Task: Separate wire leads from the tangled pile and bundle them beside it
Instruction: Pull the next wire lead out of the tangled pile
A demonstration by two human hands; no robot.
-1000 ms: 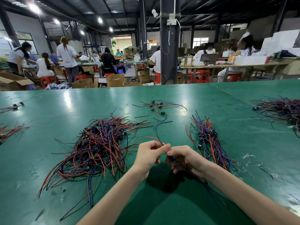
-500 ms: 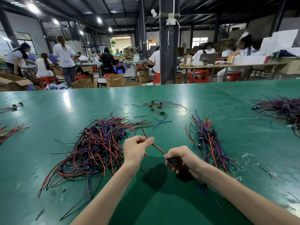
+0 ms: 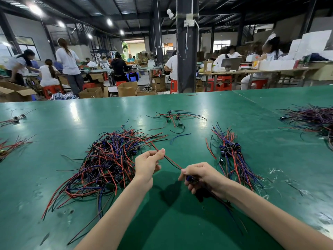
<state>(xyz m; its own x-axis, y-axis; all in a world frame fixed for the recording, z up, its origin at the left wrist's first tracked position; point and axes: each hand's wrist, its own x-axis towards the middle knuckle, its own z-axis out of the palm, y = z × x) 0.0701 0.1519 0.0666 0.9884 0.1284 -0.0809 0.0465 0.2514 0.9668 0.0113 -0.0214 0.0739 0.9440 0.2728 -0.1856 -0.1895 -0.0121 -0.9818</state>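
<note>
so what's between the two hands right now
In the head view, a red-and-black wire lead runs straight from the left hand, which pinches it, to the right hand, which grips it, above the green table.

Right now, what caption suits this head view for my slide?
Left hand and right hand hold one red-black lead taut beside the tangled pile.

Bright ceiling lamps point(image 3: 35, 9) glare on the table point(image 3: 54, 141); edges warped.

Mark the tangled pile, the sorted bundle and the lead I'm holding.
pile point(image 3: 108, 163): head view, dense middle of the tangle.
bundle point(image 3: 229, 147): head view, its cluster of connectors.
lead point(image 3: 172, 161): head view, its taut middle stretch.
</note>
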